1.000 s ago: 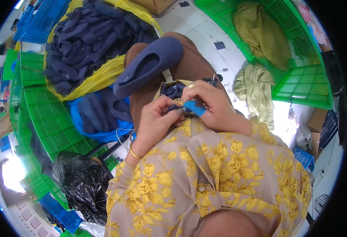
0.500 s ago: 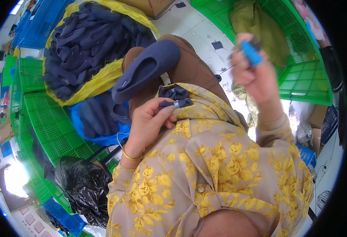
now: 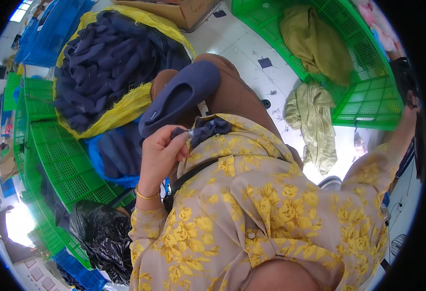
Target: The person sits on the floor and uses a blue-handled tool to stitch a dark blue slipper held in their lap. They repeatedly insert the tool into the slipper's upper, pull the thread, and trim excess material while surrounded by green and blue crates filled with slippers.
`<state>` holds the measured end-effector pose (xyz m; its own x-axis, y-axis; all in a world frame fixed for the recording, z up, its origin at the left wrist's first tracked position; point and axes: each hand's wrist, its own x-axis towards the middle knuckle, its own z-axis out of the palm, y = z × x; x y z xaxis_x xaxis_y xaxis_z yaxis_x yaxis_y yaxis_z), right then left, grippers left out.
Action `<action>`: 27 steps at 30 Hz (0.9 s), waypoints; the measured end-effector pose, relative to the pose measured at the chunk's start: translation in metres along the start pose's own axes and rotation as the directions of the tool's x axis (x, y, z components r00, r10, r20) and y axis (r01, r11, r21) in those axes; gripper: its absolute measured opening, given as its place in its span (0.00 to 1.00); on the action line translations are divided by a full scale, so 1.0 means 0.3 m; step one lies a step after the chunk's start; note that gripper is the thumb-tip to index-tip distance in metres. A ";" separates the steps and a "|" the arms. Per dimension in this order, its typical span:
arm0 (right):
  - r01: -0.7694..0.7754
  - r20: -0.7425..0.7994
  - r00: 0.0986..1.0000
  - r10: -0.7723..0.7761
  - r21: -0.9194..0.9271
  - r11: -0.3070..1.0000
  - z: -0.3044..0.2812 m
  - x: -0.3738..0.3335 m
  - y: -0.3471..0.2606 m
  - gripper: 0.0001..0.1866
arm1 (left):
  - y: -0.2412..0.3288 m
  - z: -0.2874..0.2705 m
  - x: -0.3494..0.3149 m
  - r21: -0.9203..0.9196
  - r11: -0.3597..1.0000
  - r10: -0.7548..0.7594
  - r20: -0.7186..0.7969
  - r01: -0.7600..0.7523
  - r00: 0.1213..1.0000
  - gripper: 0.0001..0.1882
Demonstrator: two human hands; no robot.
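Note:
A navy slipper (image 3: 200, 77) with an oval opening lies across my left thigh. Just below it, my left hand (image 3: 160, 151) is closed, thumb against fingers, on a bunched navy fabric strip (image 3: 208, 130). Something small and whitish shows on the strip near the fingertips. The strip's other end rests on my patterned top at the lap. My right arm stretches far out to the right. At the picture's rim, my right hand (image 3: 411, 107) is beside the big green crate, small and dark, so its fingers and anything in them cannot be made out.
A yellow woven sack (image 3: 125, 104) full of navy slippers stands ahead on the left. Beside it are a blue bag (image 3: 96, 162), green crates (image 3: 67, 145) and a black plastic bag (image 3: 101, 233). Olive cloth (image 3: 315, 48) lies in the right green crate (image 3: 368, 104); another cloth (image 3: 312, 121) is on the floor.
My right hand, earlier raised in front with a blue object in it, has swung out to the far right. My left hand has shifted left and slightly down, drawing the fabric strip along.

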<state>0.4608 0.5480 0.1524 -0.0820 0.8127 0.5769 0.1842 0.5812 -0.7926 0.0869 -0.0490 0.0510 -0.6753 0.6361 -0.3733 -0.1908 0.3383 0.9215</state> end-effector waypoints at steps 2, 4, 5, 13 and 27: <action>-0.059 0.136 0.986 0.098 -0.263 0.963 0.139 -0.183 -0.004 0.21 | 0.004 0.016 0.004 -0.084 0.996 0.014 0.013 -0.013 1.000 0.06; -0.259 0.382 0.901 0.207 0.088 0.962 0.423 -0.523 -0.224 0.20 | 0.006 0.052 0.020 -0.147 0.989 0.033 0.025 -0.029 0.999 0.07; -0.232 0.468 0.869 0.162 0.096 0.968 0.511 -0.663 -0.314 0.16 | 0.018 0.075 0.034 -0.158 0.987 0.046 0.040 -0.039 0.998 0.07; -0.540 0.975 0.207 -0.085 0.186 0.821 0.796 -1.093 -0.586 0.06 | 0.023 0.075 0.012 0.003 0.973 0.231 0.078 -0.232 0.970 0.08; -0.287 0.859 0.511 0.008 0.161 0.944 0.760 -1.042 -0.473 0.08 | -0.017 0.128 0.225 0.533 0.701 0.641 -0.180 -0.474 0.746 0.06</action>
<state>0.2368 0.2208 0.0395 -0.8821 0.4559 0.1189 0.0393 0.3226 -0.9457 0.0697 0.0188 0.0171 -0.7544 0.5665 0.3317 0.5659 0.3050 0.7660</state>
